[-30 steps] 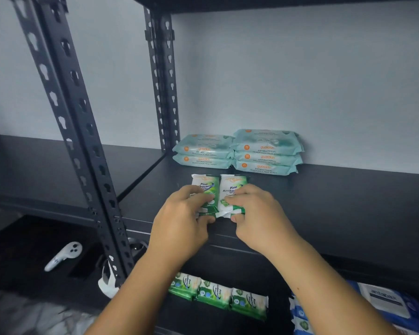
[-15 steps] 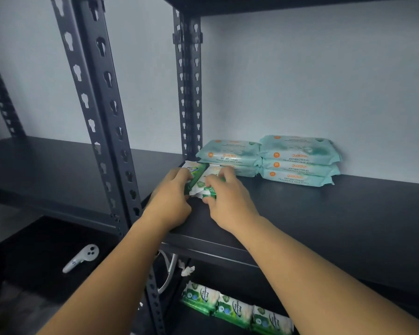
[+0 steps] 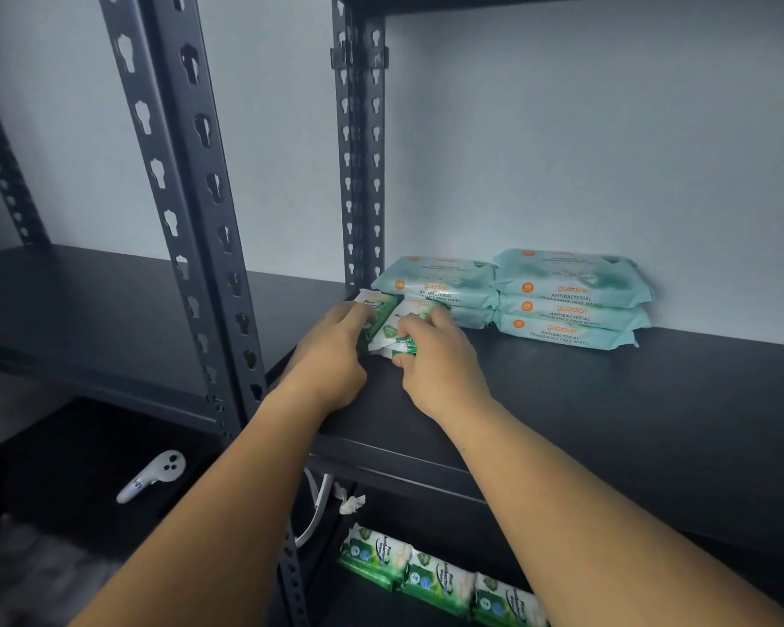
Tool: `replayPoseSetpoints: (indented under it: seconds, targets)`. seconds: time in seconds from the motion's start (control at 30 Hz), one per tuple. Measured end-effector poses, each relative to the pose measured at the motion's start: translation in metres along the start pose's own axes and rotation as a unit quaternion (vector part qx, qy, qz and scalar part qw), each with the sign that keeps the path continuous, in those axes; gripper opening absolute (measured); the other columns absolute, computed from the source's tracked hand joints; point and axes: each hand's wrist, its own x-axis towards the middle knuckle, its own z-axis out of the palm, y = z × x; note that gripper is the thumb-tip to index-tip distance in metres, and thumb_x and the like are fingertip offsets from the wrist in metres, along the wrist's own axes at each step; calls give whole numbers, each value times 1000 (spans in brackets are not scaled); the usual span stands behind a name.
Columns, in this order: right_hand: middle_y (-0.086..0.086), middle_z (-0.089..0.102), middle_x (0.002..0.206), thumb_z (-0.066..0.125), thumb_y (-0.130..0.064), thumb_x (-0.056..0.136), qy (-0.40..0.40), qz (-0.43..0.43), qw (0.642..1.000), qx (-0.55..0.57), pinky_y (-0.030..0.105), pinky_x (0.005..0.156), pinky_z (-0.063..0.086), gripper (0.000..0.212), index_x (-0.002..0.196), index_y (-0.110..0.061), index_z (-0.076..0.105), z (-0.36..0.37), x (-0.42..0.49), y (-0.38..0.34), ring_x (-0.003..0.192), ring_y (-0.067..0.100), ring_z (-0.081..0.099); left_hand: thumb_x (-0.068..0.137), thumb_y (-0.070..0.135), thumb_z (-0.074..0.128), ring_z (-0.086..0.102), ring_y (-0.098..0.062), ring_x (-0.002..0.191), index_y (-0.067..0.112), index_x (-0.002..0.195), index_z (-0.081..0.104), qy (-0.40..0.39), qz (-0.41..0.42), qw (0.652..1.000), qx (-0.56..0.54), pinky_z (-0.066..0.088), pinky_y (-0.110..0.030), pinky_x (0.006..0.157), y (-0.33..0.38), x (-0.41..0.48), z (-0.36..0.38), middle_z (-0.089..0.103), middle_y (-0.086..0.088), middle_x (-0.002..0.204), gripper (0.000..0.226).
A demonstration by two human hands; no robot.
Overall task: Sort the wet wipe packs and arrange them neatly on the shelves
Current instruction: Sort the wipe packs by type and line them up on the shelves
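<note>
Green packs (image 3: 390, 339) (shelf (image 3: 607, 400)) in L/R hands (image 3: 331, 359) (image 3: 442, 371)

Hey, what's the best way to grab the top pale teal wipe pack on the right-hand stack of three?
Probably pinch the top pale teal plastic wipe pack along its long front edge, coming from the front. It lies flat with its back near the white wall, and the neighbouring teal stack sits beside its left end.

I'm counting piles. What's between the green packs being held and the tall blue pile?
A shorter blue pile sits there, beside the tall pile, in the head view.
</note>
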Motion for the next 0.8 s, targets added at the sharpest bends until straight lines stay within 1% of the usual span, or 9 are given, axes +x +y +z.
replayPoseSetpoints:
  seconds: [0.1, 0.27, 0.4, 0.47, 0.53, 0.6, 0.67, 0.73, 0.8]
  targets:
    - [2, 46, 115, 71, -15, 87, 1, 4, 1000, 1, 44, 78, 52, 27, 112, -21, 61, 2, 1, 2, 96, 28, 52, 81, -4, 55, 54, -20, 108, 29, 127, 49, 6, 3, 1000, 2, 48, -33, 80, 0, 4, 1, 44, 11, 139, 58]
    - [2, 46, 113, 70, -12, 86, 9, 11, 1000, 2, 42, 76, 52, 28, 111, -21, 60, 4, 5, 4, 95, 27, 51, 79, -6, 54, 56, -19, 100, 32, 124, 49, 12, 2, 1000, -5, 55, -40, 82, -2, 11, 4, 42, 17, 133, 59]
    - [2, 43, 116, 71, -15, 86, 9, 17, 1000, -3, 40, 76, 52, 30, 113, -21, 58, 3, 6, 4, 99, 26, 50, 78, -5, 55, 55, -19, 105, 27, 129, 51, 19, 11, 1000, -8, 52, -37, 85, -4, 14, 7, 46, 11, 134, 60]
    - [2, 39, 121, 75, -23, 83, 15, 30, 999, -11, 40, 77, 52, 43, 120, -22, 52, 0, 5, 3, 103, 26, 48, 78, -5, 57, 51, -21, 118, 23, 136, 49, 18, 16, 1000, -11, 49, -36, 92, -4, 13, 8, 46, 4, 138, 66]
    - [2, 34, 125, 80, -31, 76, 22, 46, 999, -15, 41, 78, 53, 64, 128, -25, 44, -5, 0, 2, 105, 26, 46, 77, -2, 59, 44, -25, 129, 19, 143, 44, 20, 17, 1000, -17, 46, -41, 103, -6, 10, 8, 42, -3, 143, 71]
    - [2, 30, 128, 82, -31, 71, 30, 52, 998, -21, 42, 79, 54, 75, 132, -27, 39, -10, -8, 0, 108, 26, 44, 75, 4, 58, 37, -28, 135, 15, 145, 42, 34, 20, 999, -30, 41, -46, 110, -7, 1, 6, 40, -9, 144, 73]
    - [2, 30, 126, 78, -23, 71, 42, 48, 998, -26, 42, 79, 54, 72, 131, -26, 39, -17, -18, -3, 109, 27, 44, 74, 3, 56, 31, -30, 140, 11, 147, 39, 41, 15, 998, -51, 31, -41, 118, -3, -12, 3, 38, -12, 146, 75]
    - [2, 34, 121, 69, -14, 73, 46, 31, 998, -12, 41, 81, 53, 61, 128, -23, 43, -28, -28, -7, 109, 28, 45, 78, -1, 56, 26, -29, 145, 9, 151, 34, 41, 15, 997, -62, 20, -34, 120, 7, -27, -4, 34, -14, 152, 76]
    - [4, 40, 117, 62, -9, 74, 56, 13, 998, 26, 42, 86, 51, 52, 123, -19, 49, -40, -41, -13, 108, 28, 48, 81, -2, 57, 29, -28, 145, 9, 151, 35, 41, 27, 996, -78, 20, -30, 119, 21, -44, -14, 36, -13, 153, 75]
